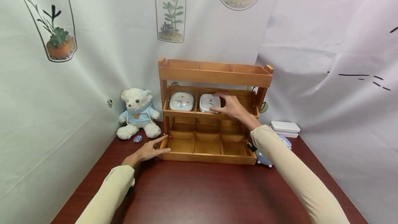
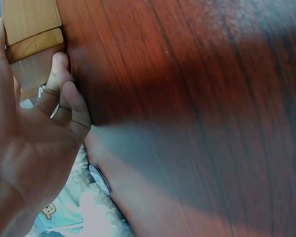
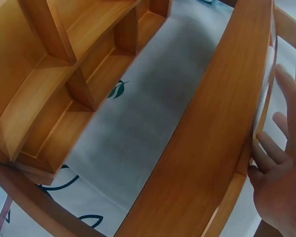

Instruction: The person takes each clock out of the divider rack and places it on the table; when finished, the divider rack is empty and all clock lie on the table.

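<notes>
A small wooden rack (image 1: 214,158) with three tiers stands on the table. In its middle tier, my right hand (image 1: 231,106) holds a white alarm clock (image 1: 206,103) in the centre compartment, thumb and fingers curled about its right part. Another white clock (image 1: 181,101) sits upright in the left compartment. Only my right hand (image 3: 283,158) beside a rack board shows in the right wrist view; the held clock is mostly hidden there. With index finger and thumb spread and straight, my left hand (image 1: 147,151) touches the rack's lower left corner, also seen in the left wrist view.
A white teddy bear (image 1: 136,113) in a blue hoodie sits left of the rack, a round badge (image 1: 138,139) at its feet. Right of the rack are white boxes (image 1: 285,129) and a blue item (image 1: 264,160) partly behind my right sleeve. Printed curtains surround the table.
</notes>
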Available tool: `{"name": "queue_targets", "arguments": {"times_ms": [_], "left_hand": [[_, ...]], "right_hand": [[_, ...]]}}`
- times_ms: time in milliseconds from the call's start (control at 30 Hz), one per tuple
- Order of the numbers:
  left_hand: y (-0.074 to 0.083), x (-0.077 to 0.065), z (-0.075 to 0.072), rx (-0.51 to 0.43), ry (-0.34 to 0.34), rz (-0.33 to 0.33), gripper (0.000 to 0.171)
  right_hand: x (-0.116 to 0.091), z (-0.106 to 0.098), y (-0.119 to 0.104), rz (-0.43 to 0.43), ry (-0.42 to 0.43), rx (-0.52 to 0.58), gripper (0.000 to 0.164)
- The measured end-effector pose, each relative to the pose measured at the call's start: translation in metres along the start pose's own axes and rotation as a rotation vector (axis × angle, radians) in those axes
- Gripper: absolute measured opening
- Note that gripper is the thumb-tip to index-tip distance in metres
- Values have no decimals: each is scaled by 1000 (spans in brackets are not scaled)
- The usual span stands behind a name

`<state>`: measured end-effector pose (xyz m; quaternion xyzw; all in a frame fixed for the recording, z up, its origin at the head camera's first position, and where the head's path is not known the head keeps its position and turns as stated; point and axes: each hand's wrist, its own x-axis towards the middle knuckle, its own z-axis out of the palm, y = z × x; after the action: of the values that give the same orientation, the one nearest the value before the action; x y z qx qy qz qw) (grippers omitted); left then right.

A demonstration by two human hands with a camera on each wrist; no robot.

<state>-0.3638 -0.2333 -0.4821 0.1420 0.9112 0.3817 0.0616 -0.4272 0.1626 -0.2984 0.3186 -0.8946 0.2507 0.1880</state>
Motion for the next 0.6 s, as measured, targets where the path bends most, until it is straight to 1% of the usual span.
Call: {"name": "queue_targets", "arguments": {"times_ms": [133, 367, 600], "left_hand": [[2, 0, 0, -3, -1, 0, 85], [7, -3, 1, 10, -15, -1, 85], [3, -2, 0, 1, 3, -5, 85]], "right_hand": [[3, 4, 2, -35, -24, -21, 70], [7, 11, 6, -100, -43, -154, 75], [9, 13, 6, -79, -69, -217, 76]]}}
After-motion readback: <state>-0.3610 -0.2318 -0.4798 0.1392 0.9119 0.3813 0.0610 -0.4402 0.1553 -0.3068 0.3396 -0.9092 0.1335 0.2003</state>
